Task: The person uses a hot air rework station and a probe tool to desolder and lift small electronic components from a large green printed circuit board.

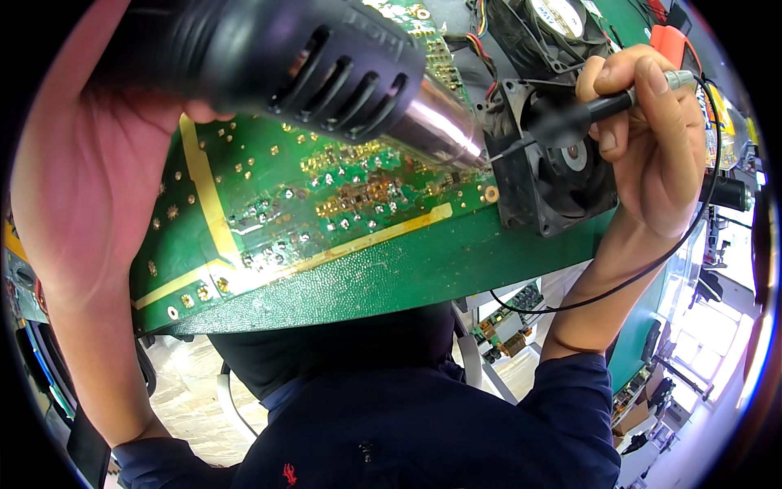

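My left hand (85, 196) is wrapped round a black heat gun (301, 69) with slotted vents; most of its fingers are hidden. The gun's shiny metal nozzle (440, 122) slants down over the right end of a green circuit board (269, 171) with gold traces and solder points. Pinched in my right hand (664, 138) is a black pen-shaped probe (611, 106) with a thin metal tip and a black cable (684, 244) from its rear end. The probe's tip comes close to the nozzle's mouth at the board's edge; whether they touch, I cannot tell.
Beside the board stand a black cooling fan (570, 179) and another fan (550, 33) with coloured wires. The green bench mat (464, 261) curves along the near edge. A red and black tool (672, 41) lies at the upper right. More circuit boards (509, 326) sit below bench height.
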Action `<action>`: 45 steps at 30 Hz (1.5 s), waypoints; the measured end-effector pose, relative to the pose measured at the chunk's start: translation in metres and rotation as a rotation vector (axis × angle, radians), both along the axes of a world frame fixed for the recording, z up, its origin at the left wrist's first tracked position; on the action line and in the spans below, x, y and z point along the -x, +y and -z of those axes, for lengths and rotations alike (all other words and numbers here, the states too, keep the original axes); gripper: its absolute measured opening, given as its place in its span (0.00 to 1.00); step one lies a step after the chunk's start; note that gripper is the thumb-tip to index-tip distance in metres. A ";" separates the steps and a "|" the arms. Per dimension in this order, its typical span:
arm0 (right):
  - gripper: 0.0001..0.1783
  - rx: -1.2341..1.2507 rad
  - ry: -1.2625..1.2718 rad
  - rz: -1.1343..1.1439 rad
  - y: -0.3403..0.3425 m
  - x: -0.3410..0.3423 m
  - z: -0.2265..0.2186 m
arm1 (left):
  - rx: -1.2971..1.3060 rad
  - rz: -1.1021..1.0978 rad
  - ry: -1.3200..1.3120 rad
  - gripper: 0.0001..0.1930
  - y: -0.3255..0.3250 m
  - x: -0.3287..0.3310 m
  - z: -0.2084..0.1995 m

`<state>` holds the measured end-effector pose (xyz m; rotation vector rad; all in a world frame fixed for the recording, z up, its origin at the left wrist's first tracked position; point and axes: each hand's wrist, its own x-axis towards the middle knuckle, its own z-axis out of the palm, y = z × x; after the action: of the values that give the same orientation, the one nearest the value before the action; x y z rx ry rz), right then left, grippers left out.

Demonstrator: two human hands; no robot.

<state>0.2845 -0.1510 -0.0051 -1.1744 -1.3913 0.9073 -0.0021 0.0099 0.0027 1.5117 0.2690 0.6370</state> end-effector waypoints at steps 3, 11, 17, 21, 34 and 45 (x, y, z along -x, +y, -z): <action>0.16 -0.012 -0.009 -0.013 0.002 0.001 0.000 | -0.131 0.015 0.033 0.21 0.000 0.000 -0.002; 0.16 -0.010 -0.002 -0.034 0.002 0.000 -0.002 | -0.077 0.020 -0.022 0.20 -0.001 0.001 -0.004; 0.16 -0.002 -0.003 0.010 0.000 0.003 -0.001 | -0.074 0.012 0.006 0.20 0.000 0.001 -0.004; 0.16 -0.019 0.003 -0.006 0.002 0.001 -0.001 | -0.081 0.002 0.004 0.20 0.000 0.001 -0.003; 0.16 -0.026 -0.010 -0.020 0.003 0.003 -0.001 | -0.120 0.048 0.023 0.19 0.003 0.003 -0.006; 0.16 -0.022 -0.018 -0.016 0.002 0.004 -0.002 | -0.143 0.020 0.050 0.19 0.003 0.003 -0.005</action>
<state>0.2801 -0.1492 -0.0031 -1.1585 -1.4237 0.8923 -0.0055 0.0131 0.0073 1.6671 0.2505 0.6136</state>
